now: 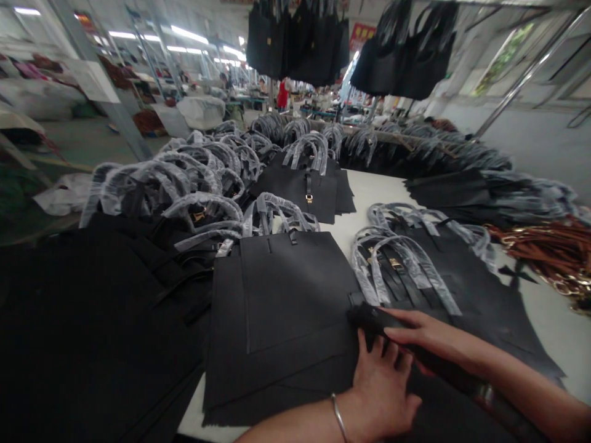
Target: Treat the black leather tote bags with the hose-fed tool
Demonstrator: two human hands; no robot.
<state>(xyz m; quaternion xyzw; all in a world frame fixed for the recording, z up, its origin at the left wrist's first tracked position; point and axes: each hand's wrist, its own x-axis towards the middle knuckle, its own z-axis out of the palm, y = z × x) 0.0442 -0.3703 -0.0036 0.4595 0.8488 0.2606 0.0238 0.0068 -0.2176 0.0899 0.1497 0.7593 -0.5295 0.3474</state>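
My right hand [429,332] is closed on a long black leather-like piece [372,317], which looks folded or rolled; its exact kind I cannot make out. A small metal fitting [484,394] shows farther along it. Just below, my left hand [383,384], with a bracelet on the wrist, has its fingers spread against the black material. Left of both hands lies a stack of flat black bag panels [295,289]. Beyond my right hand, black bag panels with plastic-wrapped handles [406,264] and gold-coloured hardware rest on the pale table [376,191].
Heaped black bag pieces [115,295] with wrapped handles cover the left side. Brown straps [554,252] with metal rings lie at the right edge. Finished-looking black bags [298,46] hang overhead. A metal post [111,104] stands at left; a person in red [282,95] is far back.
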